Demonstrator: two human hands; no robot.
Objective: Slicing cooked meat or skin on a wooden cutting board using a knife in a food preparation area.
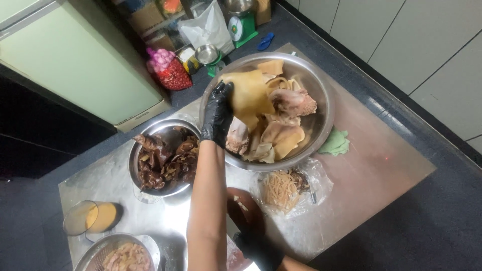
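Observation:
My left hand, in a black glove, is raised over the near rim of a large steel bowl and grips a wide pale yellow sheet of skin. Several more pale, pinkish pieces fill that bowl. My right hand, also gloved in black, sits low at the table's near edge beside a round brown board. Its fingers are partly hidden, so I cannot tell whether it holds anything.
A smaller steel bowl of dark brown pieces stands left of my arm. A clear bag of pale shreds, a green cloth, a glass container with orange contents and a colander of pale bits share the steel table. A green scale and a red net bag sit on the floor.

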